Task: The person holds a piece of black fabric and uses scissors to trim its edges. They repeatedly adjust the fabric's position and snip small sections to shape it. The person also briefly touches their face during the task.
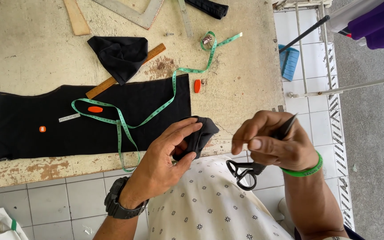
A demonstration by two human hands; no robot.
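Worn, paint-chipped surface, pale with brown patches along the near edge, is standing over a grey tiled floor. A large black fabric panel is lying flat across it; taking this as the landmark. A green measuring tape is looping over the panel and trailing off past its upper right corner. Two orange chalk pieces: one is sitting on the panel, another is lying just off the panel's right edge. A wooden ruler is poking out from the panel's top edge, partly under a crumpled black cloth. A metal square is lying well above the panel. Well right of the panel, a white rack is standing with a blue brush behind its bars; purple cloth is hanging there.

No containers in view except a white bag with green trim on the floor below the panel; contents cannot be told.

Left hand, with a black watch on the wrist, is pinching a small black fabric piece at the panel's lower right corner, grip closed on it. Right hand, green wristband, is holding black scissors, fingers closed round them, thumb and forefinger pinched together.
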